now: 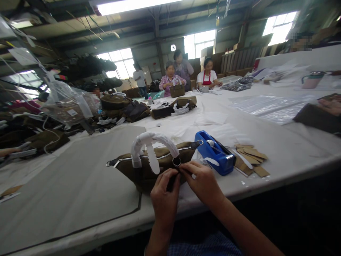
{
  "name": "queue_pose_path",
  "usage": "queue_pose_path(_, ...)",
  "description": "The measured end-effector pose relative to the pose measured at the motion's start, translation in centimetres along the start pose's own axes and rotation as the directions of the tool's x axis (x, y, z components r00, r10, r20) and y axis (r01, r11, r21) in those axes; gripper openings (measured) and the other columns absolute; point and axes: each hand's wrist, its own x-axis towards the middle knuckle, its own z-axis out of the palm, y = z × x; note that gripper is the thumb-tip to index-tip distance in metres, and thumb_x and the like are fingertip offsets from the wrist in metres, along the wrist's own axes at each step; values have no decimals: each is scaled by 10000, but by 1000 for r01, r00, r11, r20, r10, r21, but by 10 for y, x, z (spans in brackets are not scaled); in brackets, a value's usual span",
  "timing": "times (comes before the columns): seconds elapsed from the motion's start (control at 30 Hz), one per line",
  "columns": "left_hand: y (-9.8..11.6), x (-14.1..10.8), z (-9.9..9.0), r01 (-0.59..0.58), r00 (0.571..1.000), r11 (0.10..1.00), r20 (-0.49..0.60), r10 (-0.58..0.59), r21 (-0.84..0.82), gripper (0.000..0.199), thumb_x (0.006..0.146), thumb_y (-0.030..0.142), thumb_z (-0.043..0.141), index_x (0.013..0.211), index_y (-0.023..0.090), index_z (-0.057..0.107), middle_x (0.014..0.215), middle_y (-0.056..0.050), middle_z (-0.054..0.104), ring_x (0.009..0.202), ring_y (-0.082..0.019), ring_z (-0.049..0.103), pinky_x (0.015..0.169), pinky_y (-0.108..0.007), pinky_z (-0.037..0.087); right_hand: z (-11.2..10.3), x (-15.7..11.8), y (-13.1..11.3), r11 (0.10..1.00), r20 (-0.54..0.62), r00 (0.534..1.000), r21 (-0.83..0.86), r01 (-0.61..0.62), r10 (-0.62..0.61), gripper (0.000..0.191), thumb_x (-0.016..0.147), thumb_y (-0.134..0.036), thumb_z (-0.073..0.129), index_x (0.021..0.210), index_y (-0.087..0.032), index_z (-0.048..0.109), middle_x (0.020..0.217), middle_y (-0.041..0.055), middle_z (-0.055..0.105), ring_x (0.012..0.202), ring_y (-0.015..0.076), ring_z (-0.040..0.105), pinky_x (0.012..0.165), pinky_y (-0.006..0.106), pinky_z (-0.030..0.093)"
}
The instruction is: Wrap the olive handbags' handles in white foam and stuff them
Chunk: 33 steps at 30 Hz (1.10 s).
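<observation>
An olive-brown handbag with a silver zipper stands upright at the front of the table, its handle wrapped in white padding. A white serrated strip hangs from the handle. My left hand and my right hand meet at the bag's near side, just below the metal ring at the handle's right end. Fingers of both hands are pinched together there; what lies between the fingertips is too small to make out.
Right of the bag stands a blue tape dispenser, with brown cardboard pieces beside it. A grey mat lies left. More bags and plastic sheets are farther back. Several people are around the table; a person's hand is far right.
</observation>
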Motion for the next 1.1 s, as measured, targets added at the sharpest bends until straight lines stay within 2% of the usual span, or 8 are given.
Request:
queue_pose_path(0.17, 0, -5, 4, 49, 999, 998, 6, -49, -26, 112, 888, 224, 718, 992, 255, 744, 1031, -8, 779, 975, -185, 739, 935, -296, 573, 5, -9, 1, 958, -20, 985, 237, -164, 173, 140, 952, -252, 635, 1012, -225, 759, 1005, 56, 787, 927, 220, 743, 839, 317, 576)
queue_pose_path(0.33, -1, -1, 1, 240, 970, 957, 70, -231, -165, 193, 952, 320, 618, 1076, 233, 738, 1028, -40, 792, 939, -210, 758, 856, -311, 606, 10, -10, -3, 950, -37, 976, 238, -200, 215, 176, 889, -280, 704, 1051, -210, 702, 1011, 66, 750, 912, 225, 716, 821, 333, 575)
queue_pose_path(0.43, -2, 10, -1, 361, 930, 910, 143, -337, -202, 274, 958, 402, 594, 1100, 207, 725, 966, -58, 798, 856, -221, 768, 759, -305, 619, 12, -8, -3, 963, -42, 981, 203, -175, 187, 153, 875, -221, 688, 1027, -211, 691, 981, 56, 730, 883, 214, 697, 806, 330, 565)
queue_pose_path(0.6, 2, 24, 2, 382, 915, 908, 209, -345, -174, 259, 900, 457, 674, 902, 209, 748, 798, -27, 778, 736, -203, 743, 664, -263, 580, 11, -7, -1, 976, -45, 990, 180, -124, 134, 149, 885, -209, 671, 1032, -206, 688, 978, 58, 729, 893, 217, 699, 818, 342, 566)
queue_pose_path(0.73, 3, 20, 3, 371, 924, 907, 182, -337, -202, 264, 913, 462, 660, 914, 212, 743, 801, -12, 756, 739, -183, 717, 699, -256, 567, 6, -12, 5, 976, -52, 997, 212, -49, 62, 182, 935, -185, 615, 1082, -225, 714, 1054, 59, 760, 982, 217, 725, 893, 340, 579)
queue_pose_path(0.83, 2, 14, -5, 337, 941, 926, 81, -327, -173, 263, 917, 459, 663, 970, 215, 745, 838, -11, 743, 775, -173, 699, 753, -258, 556, -3, -17, 15, 969, -99, 994, 247, -12, 38, 290, 982, -150, 514, 1169, -252, 711, 1167, 57, 751, 1032, 199, 731, 920, 323, 590)
queue_pose_path(0.93, 2, 11, -15, 322, 946, 927, 15, -325, -191, 254, 917, 446, 675, 994, 217, 753, 872, -15, 724, 826, -167, 687, 800, -257, 545, -14, -22, 29, 977, -127, 989, 207, -47, 75, 326, 985, -157, 496, 1226, -241, 699, 1089, 66, 765, 821, 175, 748, 779, 304, 615)
queue_pose_path(1.1, 6, 12, -15, 343, 938, 844, 100, -333, -412, 208, 930, 415, 678, 975, 227, 753, 1201, -42, 694, 1115, -182, 646, 923, -246, 523, -32, -24, 37, 950, 71, 982, 251, -187, 175, 254, 969, -274, 558, 1119, -202, 749, 741, 24, 722, 499, 124, 613, 525, 260, 515)
